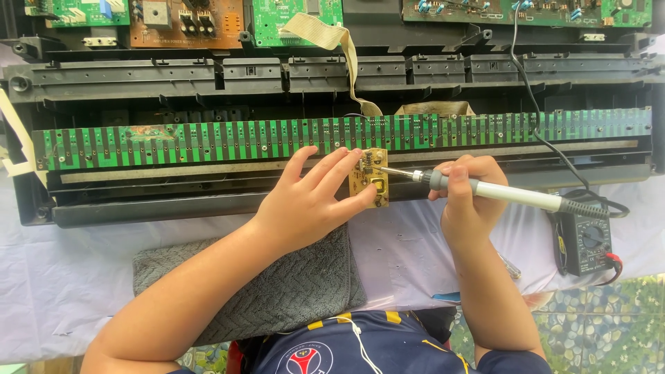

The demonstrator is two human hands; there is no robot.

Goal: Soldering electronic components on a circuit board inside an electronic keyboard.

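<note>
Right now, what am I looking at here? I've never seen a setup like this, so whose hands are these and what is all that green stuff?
There is one picture, taken by a camera worn on a person's head, looking down at their own two bare hands. No robot is involved.

The left hand steadies a small tan circuit board with its fingers. The right hand grips a soldering iron, its metal tip touching that small board.

Behind them lies an opened black casing holding a long green circuit strip that runs almost the whole width. More circuit boards sit along the top edge.

On the white cloth lie a grey towel under the left forearm and a black multimeter on the right.
</note>
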